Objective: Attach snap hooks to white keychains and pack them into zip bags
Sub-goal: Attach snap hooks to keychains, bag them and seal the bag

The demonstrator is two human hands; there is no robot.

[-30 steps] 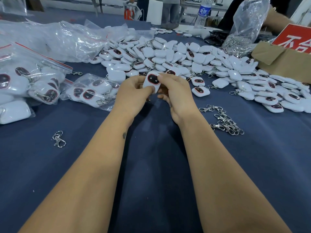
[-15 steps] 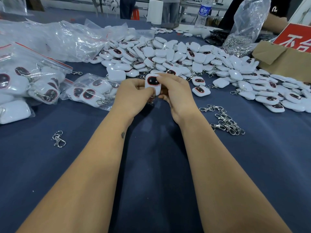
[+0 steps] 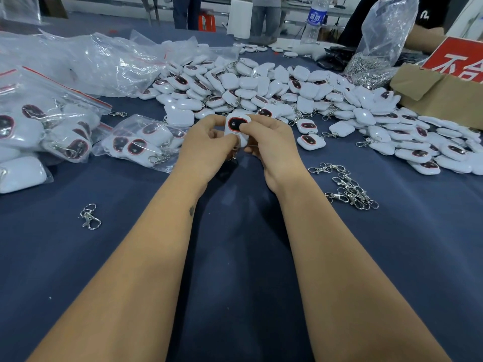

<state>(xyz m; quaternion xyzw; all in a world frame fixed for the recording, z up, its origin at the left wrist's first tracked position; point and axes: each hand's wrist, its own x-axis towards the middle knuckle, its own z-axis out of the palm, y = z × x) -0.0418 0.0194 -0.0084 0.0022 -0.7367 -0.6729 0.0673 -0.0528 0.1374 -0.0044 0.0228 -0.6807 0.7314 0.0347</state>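
Both hands, left (image 3: 206, 147) and right (image 3: 271, 142), pinch 1 keychain (image 3: 236, 125); best steady it while clipping the hook (image 3: 233, 155) underneath.

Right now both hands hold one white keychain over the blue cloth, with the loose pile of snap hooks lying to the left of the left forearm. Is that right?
Not quite. The head view shows the left hand and right hand holding one white keychain over the blue cloth, but the loose pile of snap hooks lies to the right of the right forearm. Left of the left forearm lies only a single snap hook.
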